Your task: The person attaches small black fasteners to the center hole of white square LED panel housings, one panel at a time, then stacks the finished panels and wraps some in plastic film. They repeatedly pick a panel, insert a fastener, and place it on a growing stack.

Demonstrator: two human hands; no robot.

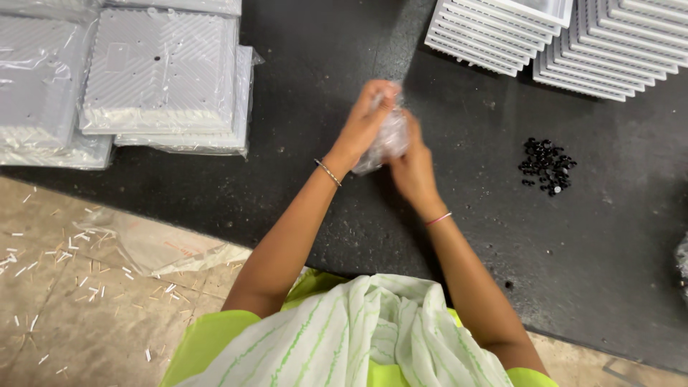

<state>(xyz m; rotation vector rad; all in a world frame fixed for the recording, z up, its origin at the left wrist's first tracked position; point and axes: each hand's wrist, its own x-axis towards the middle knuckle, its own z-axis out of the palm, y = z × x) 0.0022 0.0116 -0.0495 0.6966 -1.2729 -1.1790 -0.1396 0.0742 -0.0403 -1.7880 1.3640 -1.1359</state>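
Both my hands meet above the black table (588, 251), closed on a small crumpled clear plastic bag (390, 140). My left hand (365, 118) grips the bag from the top and left, with a thin bangle at its wrist. My right hand (414, 172) holds the bag from below and right, with a pink band at its wrist. What the bag contains cannot be made out. A small heap of black round parts (547, 165) lies on the table to the right of my hands.
Stacks of white ribbed square panels wrapped in clear plastic (161, 72) sit at the table's left. Unwrapped white ribbed panels (559, 43) are stacked at the back right. A loose plastic sheet (154, 244) and several white scraps lie on the floor at left.
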